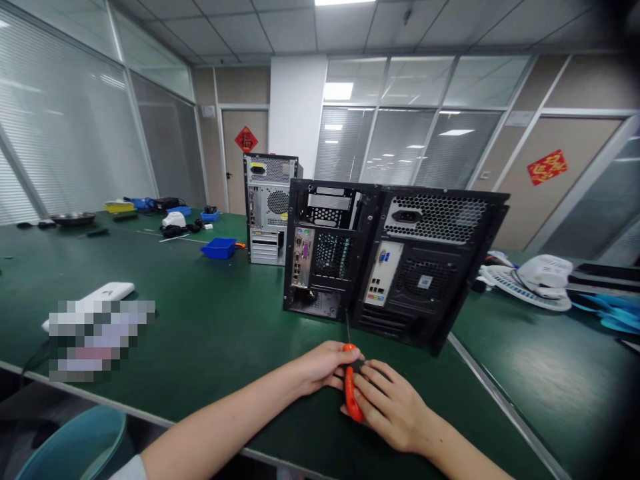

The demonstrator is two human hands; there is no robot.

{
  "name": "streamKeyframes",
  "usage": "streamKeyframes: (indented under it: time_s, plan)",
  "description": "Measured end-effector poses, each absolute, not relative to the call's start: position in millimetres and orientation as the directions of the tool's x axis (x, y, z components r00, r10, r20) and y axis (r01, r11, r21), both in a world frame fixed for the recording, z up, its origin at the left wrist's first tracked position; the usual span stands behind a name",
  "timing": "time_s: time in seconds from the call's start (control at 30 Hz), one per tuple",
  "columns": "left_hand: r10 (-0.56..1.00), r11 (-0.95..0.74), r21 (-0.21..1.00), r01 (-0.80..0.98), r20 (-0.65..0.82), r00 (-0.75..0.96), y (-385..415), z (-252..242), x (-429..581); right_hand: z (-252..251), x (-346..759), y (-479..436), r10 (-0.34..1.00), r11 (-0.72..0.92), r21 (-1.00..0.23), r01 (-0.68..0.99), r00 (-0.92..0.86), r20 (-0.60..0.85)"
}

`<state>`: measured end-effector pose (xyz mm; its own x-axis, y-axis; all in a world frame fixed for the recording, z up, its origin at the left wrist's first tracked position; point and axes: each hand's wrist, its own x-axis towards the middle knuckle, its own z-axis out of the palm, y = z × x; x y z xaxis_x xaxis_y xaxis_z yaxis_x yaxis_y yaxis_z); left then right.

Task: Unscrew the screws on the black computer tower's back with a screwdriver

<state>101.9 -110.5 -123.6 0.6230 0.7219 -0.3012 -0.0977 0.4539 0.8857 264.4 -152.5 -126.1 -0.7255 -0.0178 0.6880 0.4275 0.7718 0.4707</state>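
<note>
Computer cases (425,267) stand just beyond — left hand (324,367), right hand (390,407) curled around orange screwdriver (352,397).

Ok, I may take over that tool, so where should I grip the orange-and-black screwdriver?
Probably hold the screwdriver by its curved orange handle, coming from the person's side: that end faces the person, beside the right hand, while the thin shaft points away.

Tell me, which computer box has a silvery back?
The leftmost box, farthest away: its back is mostly silvery; the middle box and right box are mainly black.
</note>
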Motion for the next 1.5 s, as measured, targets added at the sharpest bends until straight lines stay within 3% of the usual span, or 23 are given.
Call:
streamKeyframes:
  time_s: [1.5]
  plan:
    - [0.803, 0.353, 0.935, -0.029, -0.287, 0.522, -114, -116, 103, -118, 264, -153, -0.078, 0.761, 0.550, 0.345, -0.792, 0.605]
